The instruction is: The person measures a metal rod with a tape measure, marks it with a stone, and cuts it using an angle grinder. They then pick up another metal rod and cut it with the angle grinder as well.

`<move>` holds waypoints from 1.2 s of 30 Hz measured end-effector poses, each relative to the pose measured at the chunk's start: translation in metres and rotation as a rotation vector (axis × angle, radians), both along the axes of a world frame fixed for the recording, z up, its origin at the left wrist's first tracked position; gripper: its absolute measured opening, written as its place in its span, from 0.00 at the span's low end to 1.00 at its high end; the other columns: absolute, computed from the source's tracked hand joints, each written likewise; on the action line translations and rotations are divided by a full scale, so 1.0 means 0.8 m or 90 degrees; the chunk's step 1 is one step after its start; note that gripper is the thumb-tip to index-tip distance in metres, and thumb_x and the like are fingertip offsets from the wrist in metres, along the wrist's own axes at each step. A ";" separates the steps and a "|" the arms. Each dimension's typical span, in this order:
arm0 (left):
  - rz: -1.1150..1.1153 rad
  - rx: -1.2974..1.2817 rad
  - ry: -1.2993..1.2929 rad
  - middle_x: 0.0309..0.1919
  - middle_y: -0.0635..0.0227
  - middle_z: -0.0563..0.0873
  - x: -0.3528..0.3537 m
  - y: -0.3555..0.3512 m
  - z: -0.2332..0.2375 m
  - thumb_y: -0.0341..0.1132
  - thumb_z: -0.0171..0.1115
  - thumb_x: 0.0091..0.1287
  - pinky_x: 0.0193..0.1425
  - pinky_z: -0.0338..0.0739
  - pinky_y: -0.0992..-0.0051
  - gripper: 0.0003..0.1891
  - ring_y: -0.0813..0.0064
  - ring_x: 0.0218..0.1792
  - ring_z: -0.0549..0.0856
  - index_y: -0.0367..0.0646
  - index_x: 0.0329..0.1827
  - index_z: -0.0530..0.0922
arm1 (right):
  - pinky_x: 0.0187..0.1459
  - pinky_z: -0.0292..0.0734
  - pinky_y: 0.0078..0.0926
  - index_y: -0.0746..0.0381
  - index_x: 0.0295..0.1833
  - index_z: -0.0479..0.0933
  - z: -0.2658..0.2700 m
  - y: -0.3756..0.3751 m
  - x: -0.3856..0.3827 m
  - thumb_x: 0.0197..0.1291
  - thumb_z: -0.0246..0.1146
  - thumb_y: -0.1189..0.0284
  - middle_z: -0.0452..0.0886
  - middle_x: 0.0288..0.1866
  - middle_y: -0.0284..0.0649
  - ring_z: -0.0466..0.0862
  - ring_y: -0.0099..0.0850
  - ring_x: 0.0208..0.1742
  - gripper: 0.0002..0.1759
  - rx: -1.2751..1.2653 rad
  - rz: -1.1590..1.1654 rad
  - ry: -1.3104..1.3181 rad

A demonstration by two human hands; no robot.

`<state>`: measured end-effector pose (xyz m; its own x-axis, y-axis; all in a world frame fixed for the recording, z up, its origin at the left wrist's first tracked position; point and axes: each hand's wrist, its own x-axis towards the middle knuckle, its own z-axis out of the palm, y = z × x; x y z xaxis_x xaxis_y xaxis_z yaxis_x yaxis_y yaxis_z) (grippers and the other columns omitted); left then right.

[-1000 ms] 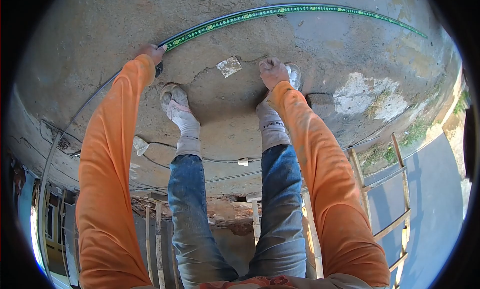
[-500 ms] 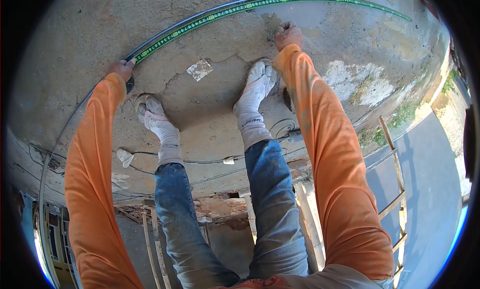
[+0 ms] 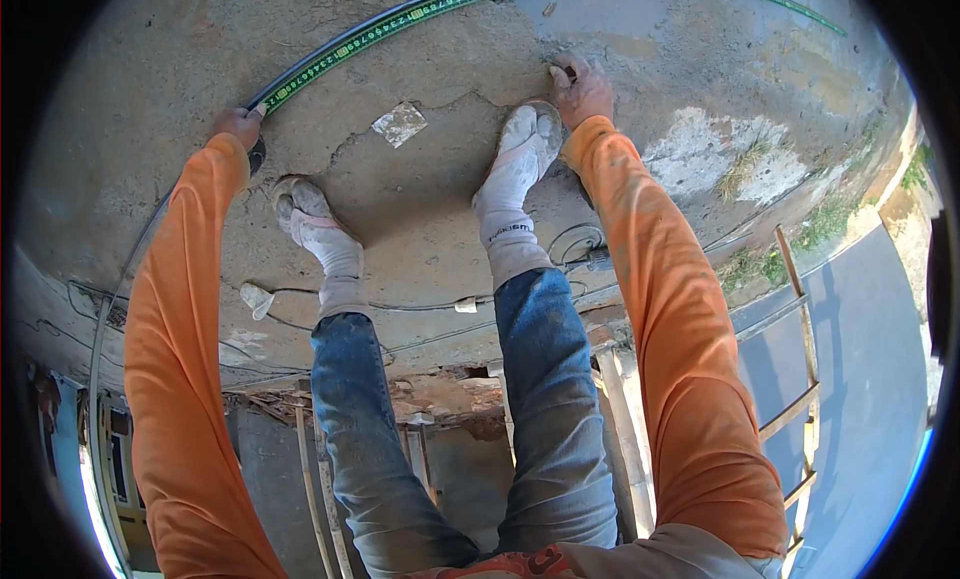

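Observation:
My left hand (image 3: 238, 127) is closed around the near end of a green tape measure (image 3: 414, 18) and the dark pipe or cable (image 3: 330, 49) that runs alongside it. A dark rounded object, perhaps the tape's case, shows partly below that hand (image 3: 257, 156). The tape curves away along the concrete to the upper right, its markings facing up. Just beyond my right foot (image 3: 530, 139), my right hand (image 3: 583, 94) is low at the concrete, fingers curled. Something small and dark shows between thumb and forefinger, too small to name.
A pale flat scrap (image 3: 400, 125) lies on the rough concrete (image 3: 420, 189) between my feet. Thin wires (image 3: 420, 306) run behind my heels along the slab's edge. Below that edge stand wooden poles (image 3: 308, 469), and a wooden ladder (image 3: 800, 379) is at the right.
My right hand has come back from the tape toward my right foot, and its thumb and forefinger look less tightly closed. My left hand keeps its hold; the view has shifted slightly.

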<state>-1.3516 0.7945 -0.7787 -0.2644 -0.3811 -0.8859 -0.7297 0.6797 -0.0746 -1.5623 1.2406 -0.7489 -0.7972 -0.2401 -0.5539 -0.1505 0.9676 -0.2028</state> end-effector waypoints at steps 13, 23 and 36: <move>0.052 0.020 -0.025 0.38 0.48 0.83 -0.005 0.006 0.006 0.55 0.52 0.65 0.48 0.73 0.59 0.25 0.49 0.42 0.82 0.40 0.42 0.82 | 0.52 0.73 0.36 0.54 0.49 0.79 -0.013 -0.023 -0.017 0.62 0.57 0.60 0.81 0.43 0.47 0.77 0.43 0.52 0.15 0.060 0.167 -0.100; 0.017 0.008 -0.043 0.41 0.50 0.83 -0.011 0.009 0.010 0.57 0.52 0.64 0.50 0.73 0.59 0.26 0.50 0.45 0.82 0.41 0.42 0.83 | 0.47 0.75 0.33 0.56 0.41 0.84 -0.029 -0.043 -0.004 0.54 0.64 0.57 0.84 0.36 0.47 0.83 0.43 0.41 0.15 0.050 -0.237 -0.109; 0.018 0.006 -0.038 0.41 0.51 0.84 -0.012 0.010 0.003 0.58 0.53 0.63 0.51 0.73 0.60 0.26 0.50 0.46 0.82 0.41 0.44 0.83 | 0.43 0.76 0.29 0.61 0.41 0.82 -0.031 -0.045 0.008 0.50 0.69 0.57 0.85 0.34 0.42 0.84 0.34 0.36 0.19 -0.043 -0.315 -0.036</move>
